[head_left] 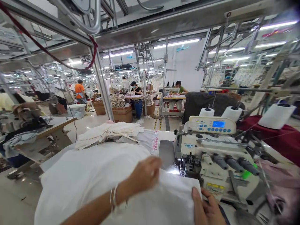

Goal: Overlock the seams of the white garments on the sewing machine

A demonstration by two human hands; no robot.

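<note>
A large white cloth [93, 175] covers the table in front of me and reaches to the sewing machine [215, 150]. My left hand [146, 172], blurred by motion and with bangles on its wrist, is curled at the cloth's upper edge, left of the needle area; its fingers look pressed together, but what they grip is too smeared to make out. At the lower right, my right hand [207, 206] pinches the cloth's right corner between thumb and fingers, just below the machine head. The machine's lamp lights the metal plate beside the needle.
A stack of cream fabric pieces [105, 134] lies behind the cloth. White thread cones [276, 115] stand behind and right of the machine. Dark red fabric [269, 134] hangs at the right. Metal posts [102, 87] and beams frame the station. Several people work farther back.
</note>
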